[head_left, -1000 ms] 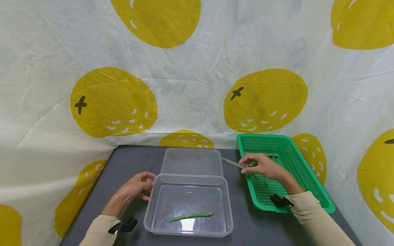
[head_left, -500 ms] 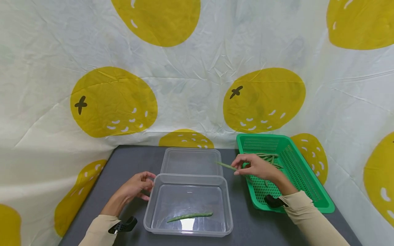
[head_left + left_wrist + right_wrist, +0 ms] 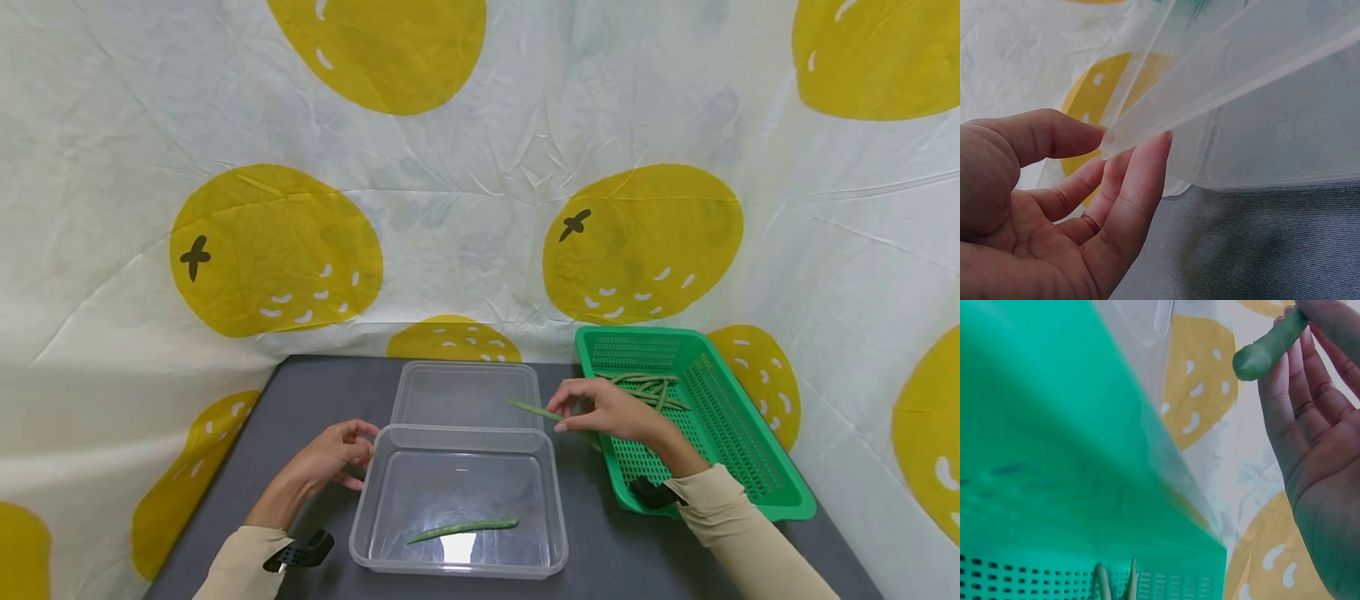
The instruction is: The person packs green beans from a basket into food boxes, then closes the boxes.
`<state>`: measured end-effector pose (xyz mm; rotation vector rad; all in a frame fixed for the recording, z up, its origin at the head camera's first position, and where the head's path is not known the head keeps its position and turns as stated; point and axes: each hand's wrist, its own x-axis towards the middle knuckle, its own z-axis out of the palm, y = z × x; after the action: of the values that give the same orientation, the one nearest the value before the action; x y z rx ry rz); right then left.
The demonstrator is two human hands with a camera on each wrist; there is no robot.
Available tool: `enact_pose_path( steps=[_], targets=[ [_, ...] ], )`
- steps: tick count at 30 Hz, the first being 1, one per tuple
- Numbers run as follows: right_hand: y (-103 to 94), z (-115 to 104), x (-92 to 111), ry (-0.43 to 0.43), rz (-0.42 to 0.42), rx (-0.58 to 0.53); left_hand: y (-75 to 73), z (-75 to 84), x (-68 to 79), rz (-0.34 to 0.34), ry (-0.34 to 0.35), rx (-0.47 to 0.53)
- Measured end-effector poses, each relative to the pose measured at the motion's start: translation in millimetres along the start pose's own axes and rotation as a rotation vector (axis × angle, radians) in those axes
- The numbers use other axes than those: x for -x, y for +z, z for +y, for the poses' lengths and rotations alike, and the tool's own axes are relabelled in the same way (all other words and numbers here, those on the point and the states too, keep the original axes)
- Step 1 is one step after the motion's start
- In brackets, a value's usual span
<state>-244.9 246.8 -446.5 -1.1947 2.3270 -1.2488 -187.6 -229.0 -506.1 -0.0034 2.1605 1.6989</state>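
Green bean, held [image 3: 534, 408]: one, pinched between its ends by the thumb and fingers of the right hand [image 3: 611, 408], above the gap between basket and lid, the free tip pointing toward the lid. Chief hazard: too light a pinch could have let it pivot or slip to the desk [image 3: 333, 383]; too hard a one could have snapped it. Container, clear plastic, uncovered [image 3: 465, 483]: rim corner pinched by the left hand [image 3: 330, 458], thumb and forefinger on opposite sides. Hazard: it looked light, so a tug there could have tilted or shifted it. Its raised rim could also have caught the bean's tip if the hand came across low. Second bean [image 3: 462, 529]: lying flat inside, near the front wall; liable to roll, were the container jolted. Lid, clear [image 3: 465, 396]: flat, just behind the container; whether the two touched could not be told. A dropped bean could have landed there. Basket, green, perforated [image 3: 723, 392]: at the right, several beans [image 3: 660, 392] within. Hazard: the right wrist crossed above its rim, where the dark wrist device [image 3: 652, 493] could have snagged.
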Motion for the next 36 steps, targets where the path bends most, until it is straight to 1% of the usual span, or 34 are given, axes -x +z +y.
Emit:
enact_pose_path(
  steps=[5,11,19,29,36],
  targets=[
    [3.4,-3,-5,0.007,-0.018,-0.022,-0.5,0.2,-0.4,-0.003,0.0,0.0],
    [8.4,-6,-11,0.008,-0.045,-0.056,0.3,0.8,-0.6,0.01,-0.01,0.0],
    [14.5,-11,-17,0.011,-0.056,-0.053,-0.1,2.1,-0.2,0.007,-0.01,0.001],
    [24.0,-17,-26,0.004,-0.066,-0.086,-0.3,1.3,0.5,-0.002,0.0,0.004],
    [29.6,-17,-30,-0.003,-0.077,-0.075,0.1,0.9,0.3,0.003,0.003,0.005]
  ],
)
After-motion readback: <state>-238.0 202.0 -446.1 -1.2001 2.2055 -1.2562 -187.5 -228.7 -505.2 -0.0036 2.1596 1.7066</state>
